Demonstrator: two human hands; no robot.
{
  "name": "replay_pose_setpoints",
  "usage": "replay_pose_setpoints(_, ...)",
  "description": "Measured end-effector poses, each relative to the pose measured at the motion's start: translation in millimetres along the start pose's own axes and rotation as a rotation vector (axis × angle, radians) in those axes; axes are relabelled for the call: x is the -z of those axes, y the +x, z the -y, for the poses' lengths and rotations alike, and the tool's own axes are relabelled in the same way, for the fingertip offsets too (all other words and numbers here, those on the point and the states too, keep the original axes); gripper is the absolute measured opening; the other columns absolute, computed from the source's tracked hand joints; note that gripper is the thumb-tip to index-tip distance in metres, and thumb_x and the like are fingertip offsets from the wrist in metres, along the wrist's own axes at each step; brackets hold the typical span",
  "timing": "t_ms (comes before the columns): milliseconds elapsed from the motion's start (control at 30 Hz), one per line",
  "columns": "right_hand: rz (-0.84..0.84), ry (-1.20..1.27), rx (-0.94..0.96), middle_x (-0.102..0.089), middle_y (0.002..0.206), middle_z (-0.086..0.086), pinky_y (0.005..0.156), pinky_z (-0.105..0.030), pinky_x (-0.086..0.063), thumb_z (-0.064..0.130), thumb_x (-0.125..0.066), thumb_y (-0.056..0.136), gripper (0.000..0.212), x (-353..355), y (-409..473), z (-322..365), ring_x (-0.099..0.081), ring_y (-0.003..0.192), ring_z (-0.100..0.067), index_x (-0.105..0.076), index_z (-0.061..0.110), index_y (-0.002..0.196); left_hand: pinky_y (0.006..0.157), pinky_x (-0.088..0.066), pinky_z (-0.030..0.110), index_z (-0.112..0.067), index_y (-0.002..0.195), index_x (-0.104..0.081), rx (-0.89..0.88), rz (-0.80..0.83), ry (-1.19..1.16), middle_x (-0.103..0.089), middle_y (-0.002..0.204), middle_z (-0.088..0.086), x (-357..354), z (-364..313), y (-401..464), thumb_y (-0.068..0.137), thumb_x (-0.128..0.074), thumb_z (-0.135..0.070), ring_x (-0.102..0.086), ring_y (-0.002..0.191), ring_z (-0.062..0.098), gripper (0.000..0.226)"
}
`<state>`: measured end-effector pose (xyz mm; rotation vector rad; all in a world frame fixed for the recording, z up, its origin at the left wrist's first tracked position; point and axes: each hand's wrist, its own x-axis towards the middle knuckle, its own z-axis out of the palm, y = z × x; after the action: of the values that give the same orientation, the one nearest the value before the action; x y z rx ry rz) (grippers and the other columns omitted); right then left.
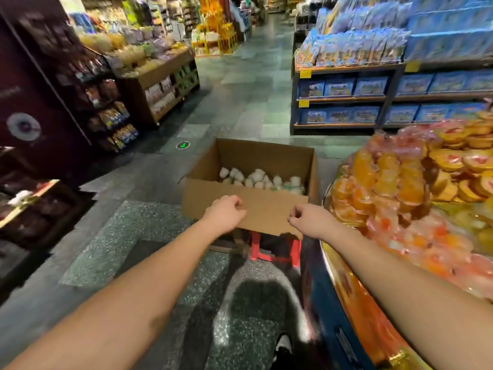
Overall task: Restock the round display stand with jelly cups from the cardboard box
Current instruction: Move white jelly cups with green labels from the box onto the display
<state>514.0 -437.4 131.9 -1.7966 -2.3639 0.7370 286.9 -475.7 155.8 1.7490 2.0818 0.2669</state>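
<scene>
Cardboard box (256, 209), one, between left hand (226, 213), right hand (306, 218)

- I see a speckled grey tiled floor (149, 236) carrying a red stool (274, 249).
- The cardboard box (256, 209) sits on that stool.
- Just beside it, the round display stand (344, 311) bears heaped orange and pink jelly cups (394, 182).

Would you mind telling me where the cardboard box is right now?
In the head view the cardboard box sits centre frame on a red stool, just left of the round display stand, with both hands at its near flap.
</scene>
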Motion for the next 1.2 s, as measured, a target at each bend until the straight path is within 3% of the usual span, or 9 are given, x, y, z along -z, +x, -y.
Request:
replay_pose_setpoints(67, 0.042, 0.020, -0.001, -0.069, 0.105, -0.007, 0.079, -0.029, -0.044, 0.032, -0.050, 0.095, 0.024, -3, 45, -2, -0.062, 0.105, -0.027, -0.064, 0.015, 0.104, 0.102, -0.045, 0.039, -0.018, 0.133, -0.055, 0.028, 0.014, 0.007, -0.054, 0.136, 0.004, 2, 10, 43, 0.095, -0.055, -0.037, -0.054, 0.120, 0.025, 0.043)
replay_pose_setpoints(167, -0.038, 0.201, 0.017, -0.067, 0.080, 0.000, 0.057, -0.018, -0.044, 0.017, -0.040, 0.101, 0.032, 0, 106, -8, -0.068, 0.087, -0.020, -0.069, 0.011, 0.089, 0.099, -0.044, 0.032, -0.016, 0.134, -0.054, 0.084, 0.054, -0.004, -0.053, 0.135, 0.007, 5, 21, 102, 0.095, -0.056, -0.034, -0.053, 0.120, 0.025, 0.042)
replay_pose_setpoints(333, 0.123, -0.029, 0.041, -0.061, 0.126, 0.000, 0.072, -0.018, -0.030, 0.028, -0.046, 0.102, 0.034, 5, 170, -18, -0.059, 0.115, -0.022, -0.058, 0.016, 0.131, 0.072, -0.037, 0.024, -0.011, 0.110, -0.064, 0.135, 0.116, -0.091, -0.065, 0.114, 0.007, -3, 38, 181, 0.096, -0.057, -0.034, -0.062, 0.104, 0.024, 0.028)
replay_pose_setpoints(467, 0.164, 0.002, -0.041, -0.066, 0.110, -0.003, 0.075, -0.029, -0.046, 0.028, -0.048, 0.096, 0.028, -15, 225, -38, -0.064, 0.098, -0.021, -0.061, 0.019, 0.118, 0.079, -0.041, 0.028, -0.007, 0.119, -0.060, 0.145, 0.158, -0.147, -0.062, 0.116, 0.011, -17, 54, 235, 0.095, -0.057, -0.027, -0.057, 0.100, 0.023, 0.031)
replay_pose_setpoints(667, 0.221, 0.174, -0.141, -0.065, 0.105, -0.005, 0.075, -0.033, -0.046, 0.025, -0.053, 0.094, 0.018, -41, 302, -61, -0.062, 0.095, -0.023, -0.060, 0.018, 0.109, 0.059, -0.032, 0.026, -0.019, 0.086, -0.053, 0.052, 0.165, -0.130, -0.051, 0.080, -0.006, -26, 70, 317, 0.096, -0.055, -0.023, -0.051, 0.078, 0.013, 0.011)
replay_pose_setpoints(767, 0.184, 0.213, -0.223, -0.063, 0.118, -0.008, 0.084, -0.024, -0.040, 0.025, -0.053, 0.097, 0.029, -42, 342, -63, -0.060, 0.108, -0.025, -0.061, 0.014, 0.123, 0.072, -0.045, 0.028, -0.015, 0.100, -0.061, 0.049, 0.211, -0.166, -0.059, 0.093, -0.004, -31, 81, 377, 0.096, -0.055, -0.026, -0.058, 0.090, 0.016, 0.013)
replay_pose_setpoints(867, 0.200, 0.247, -0.356, -0.062, 0.124, -0.010, 0.088, -0.028, -0.043, 0.028, -0.053, 0.097, 0.037, -53, 388, -69, -0.059, 0.112, -0.025, -0.057, 0.016, 0.131, 0.085, -0.052, 0.042, -0.013, 0.099, -0.062, 0.034, 0.271, -0.100, -0.063, 0.096, 0.004, -41, 93, 445, 0.095, -0.055, -0.026, -0.060, 0.092, 0.023, 0.015)
replay_pose_setpoints(1000, 0.295, 0.233, -0.559, -0.065, 0.115, -0.009, 0.081, -0.034, -0.049, 0.028, -0.053, 0.095, 0.034, -77, 439, -79, -0.061, 0.102, -0.026, -0.060, 0.013, 0.125, 0.082, -0.053, 0.043, -0.016, 0.100, -0.062, -0.008, 0.361, 0.052, -0.064, 0.095, 0.005, -61, 113, 526, 0.093, -0.052, -0.024, -0.060, 0.088, 0.024, 0.014)
replay_pose_setpoints(1200, 0.357, 0.256, -0.779, -0.050, 0.134, -0.016, 0.089, -0.035, -0.043, 0.022, -0.057, 0.094, 0.045, -119, 491, -99, -0.053, 0.120, -0.035, -0.047, 0.011, 0.136, 0.098, -0.046, 0.046, -0.018, 0.133, -0.051, -0.116, 0.502, 0.210, -0.053, 0.131, 0.007, -110, 140, 632, 0.090, -0.054, -0.024, -0.051, 0.120, 0.028, 0.043)
